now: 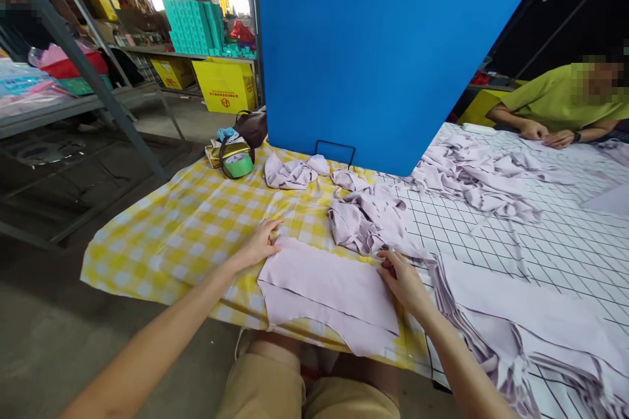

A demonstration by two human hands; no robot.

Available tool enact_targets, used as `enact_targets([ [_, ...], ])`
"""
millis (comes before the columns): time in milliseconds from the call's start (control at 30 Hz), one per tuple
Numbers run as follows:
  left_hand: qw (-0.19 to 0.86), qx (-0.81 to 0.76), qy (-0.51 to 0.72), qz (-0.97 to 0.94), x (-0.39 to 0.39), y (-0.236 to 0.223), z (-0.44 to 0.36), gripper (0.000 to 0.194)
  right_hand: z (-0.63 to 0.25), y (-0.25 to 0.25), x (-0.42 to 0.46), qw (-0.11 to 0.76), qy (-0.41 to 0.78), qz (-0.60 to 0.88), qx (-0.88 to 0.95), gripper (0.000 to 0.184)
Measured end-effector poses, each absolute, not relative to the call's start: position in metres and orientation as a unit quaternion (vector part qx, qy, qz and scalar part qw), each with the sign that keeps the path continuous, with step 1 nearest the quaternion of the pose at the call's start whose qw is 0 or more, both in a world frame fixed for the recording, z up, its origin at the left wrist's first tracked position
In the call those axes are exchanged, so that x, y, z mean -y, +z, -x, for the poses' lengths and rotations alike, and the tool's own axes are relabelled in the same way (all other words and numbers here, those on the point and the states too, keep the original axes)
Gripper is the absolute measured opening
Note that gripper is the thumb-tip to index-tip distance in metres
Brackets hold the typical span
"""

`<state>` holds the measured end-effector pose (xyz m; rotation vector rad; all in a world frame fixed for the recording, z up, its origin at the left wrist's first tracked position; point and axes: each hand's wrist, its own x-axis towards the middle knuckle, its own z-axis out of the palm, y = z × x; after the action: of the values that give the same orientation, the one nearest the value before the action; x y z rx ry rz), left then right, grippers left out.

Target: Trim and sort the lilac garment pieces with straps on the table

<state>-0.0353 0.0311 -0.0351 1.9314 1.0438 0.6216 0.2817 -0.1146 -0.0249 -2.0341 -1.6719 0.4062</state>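
Lilac fabric panel (324,288), lying flat at lower centre of the frame, two layers stacked, lower edge hanging slightly over the table edge. Spread on yellow checked cloth (187,222) covering the left part of the table. Left hand (260,243) resting at the panel's upper left corner, fingers loosely curled with tips on the cloth edge, pinching nothing that can be made out. Right hand (400,278) at the panel's upper right corner, fingers bent and drawn close together, gripping the fabric edge there. Just above the panel, a crumpled heap of lilac pieces (366,219), touching the right hand's side. Further up, a smaller bunched piece (292,172). Right of the panel, a stack of flat lilac pieces (521,327) on white grid-lined surface (565,242). Big blue board (383,46) upright at upper centre. Green tape roll (238,163) and brown bag (253,126) left of the board. Far upper right, a person in a green shirt (555,98), hands on the table, well apart from the panel.
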Motion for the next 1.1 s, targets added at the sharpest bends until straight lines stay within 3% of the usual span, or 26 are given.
enact_targets([
  [133, 0.434, -0.435, 0.265, -0.743, -0.023, -0.037, 0.041, 0.067, -0.269, -0.032, 0.129, 0.266, 0.052, 0.797, 0.539, 0.029],
  [333, 0.492, -0.445, 0.291, -0.69, -0.024, -0.039, 0.041, 0.048, -0.247, -0.037, 0.146, 0.138, 0.002, 0.876, 0.462, 0.023],
  [500, 0.479, -0.448, 0.302, -0.692, -0.022, -0.035, 0.036, 0.046, -0.245, -0.04, 0.142, 0.142, 0.021, 0.88, 0.453, 0.02],
  [667, 0.347, -0.465, 0.367, -0.727, -0.017, -0.034, 0.029, 0.039, -0.254, -0.035, 0.128, 0.166, 0.041, 0.884, 0.436, 0.017],
  [800, 0.201, -0.487, 0.334, -0.782, -0.01, -0.041, 0.021, 0.037, -0.246, -0.033, 0.122, 0.135, -0.046, 0.883, 0.448, 0.024],
  [900, 0.104, -0.455, 0.27, -0.842, 0.002, -0.047, 0.019, 0.039, -0.234, -0.04, 0.13, 0.132, -0.121, 0.832, 0.525, 0.038],
  [1100, 0.087, -0.345, 0.056, -0.933, 0.025, -0.046, 0.029, 0.052, -0.243, -0.059, 0.158, 0.04, -0.021, 0.782, 0.622, 0.051],
])
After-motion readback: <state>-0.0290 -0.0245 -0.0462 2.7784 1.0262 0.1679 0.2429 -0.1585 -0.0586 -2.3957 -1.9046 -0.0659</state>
